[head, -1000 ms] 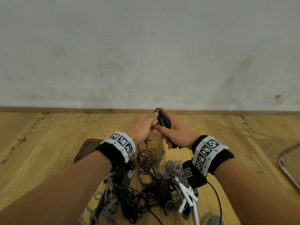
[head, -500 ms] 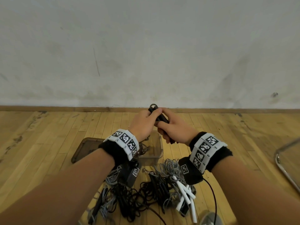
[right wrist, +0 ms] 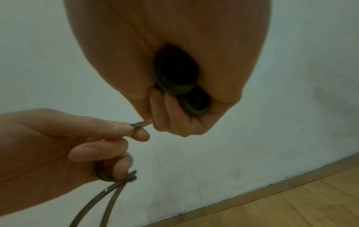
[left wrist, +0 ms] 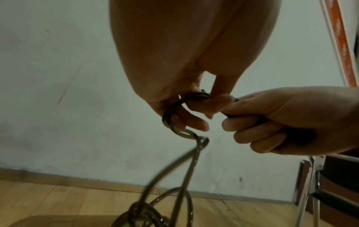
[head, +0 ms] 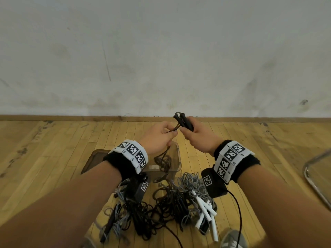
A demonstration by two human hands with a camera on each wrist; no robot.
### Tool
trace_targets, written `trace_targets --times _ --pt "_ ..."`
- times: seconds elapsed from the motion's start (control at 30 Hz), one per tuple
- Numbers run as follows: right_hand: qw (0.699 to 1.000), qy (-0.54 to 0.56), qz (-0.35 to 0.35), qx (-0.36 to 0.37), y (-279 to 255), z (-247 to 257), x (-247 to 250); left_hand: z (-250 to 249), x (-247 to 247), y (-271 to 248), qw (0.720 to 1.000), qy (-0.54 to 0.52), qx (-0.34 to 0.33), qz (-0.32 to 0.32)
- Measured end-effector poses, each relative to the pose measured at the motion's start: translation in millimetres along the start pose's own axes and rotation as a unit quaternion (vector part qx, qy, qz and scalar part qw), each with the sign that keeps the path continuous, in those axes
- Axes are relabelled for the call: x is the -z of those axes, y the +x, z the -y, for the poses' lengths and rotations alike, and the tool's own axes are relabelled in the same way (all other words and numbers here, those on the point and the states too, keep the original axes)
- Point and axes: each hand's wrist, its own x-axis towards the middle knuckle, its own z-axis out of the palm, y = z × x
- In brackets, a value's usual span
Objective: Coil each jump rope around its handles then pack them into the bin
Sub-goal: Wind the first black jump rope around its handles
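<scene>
Handles (head: 184, 121) of the black rope sit clamped side by side in my right hand (head: 198, 138), held up above the bin (head: 176, 159); my left hand (head: 159, 138) pinches the cord (head: 163, 161) just beside them. Cord looks light, springy, kink-prone, so I'd wrap it taut

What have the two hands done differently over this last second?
The left hand has drawn leftward off the black handles, now pinching the dark rope. The right hand keeps gripping both handles. The tangled ropes on the floor and the bin stayed put.
</scene>
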Motion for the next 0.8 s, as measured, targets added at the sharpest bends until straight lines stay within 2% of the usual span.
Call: trace_targets --times 0.1,0.23,0.3,0.37,0.47,0.53,0.6,0.67,0.73,0.8 --pt "0.991 -0.135 -0.013 0.011 1.8 -5.1 1.0 0.8 3.7 -4.2 0.991 0.125 -0.057 -0.002" --pt "0.954 -0.297 0.038 0.004 0.0 -8.8 -0.2 -6.2 6.1 -8.7 0.941 0.311 -0.133 0.005" --pt "0.933 -0.349 0.081 0.016 -1.9 -7.8 -4.0 -7.1 6.3 -8.5 0.927 0.338 -0.159 0.027" --pt "0.920 -0.372 0.119 0.037 -4.3 -5.3 -7.5 -5.2 7.4 -6.9 0.928 0.326 -0.176 0.036" --pt "0.920 -0.359 0.146 0.063 -7.4 -3.1 -7.3 -4.3 12.0 -6.3 0.959 0.228 -0.167 0.012" --pt "0.936 -0.309 0.143 0.091 -8.7 -4.7 -4.9 -3.9 18.2 -4.7 0.985 0.114 -0.132 0.000" --pt "0.953 -0.254 0.125 0.111 -8.1 -6.5 -4.9 -4.9 22.0 -4.2 0.996 0.006 -0.092 0.015" --pt "0.969 -0.194 0.102 0.115 -6.8 -5.4 -6.8 -7.5 20.6 -2.3 0.990 -0.131 -0.034 0.042" --pt "0.981 -0.137 0.067 0.120 -6.6 -1.4 -7.2 -13.9 17.0 -1.0 0.961 -0.271 0.021 0.051" --pt "0.988 -0.099 0.031 0.118 -8.3 2.2 -5.8 -15.8 13.3 1.3 0.949 -0.311 0.035 0.026"
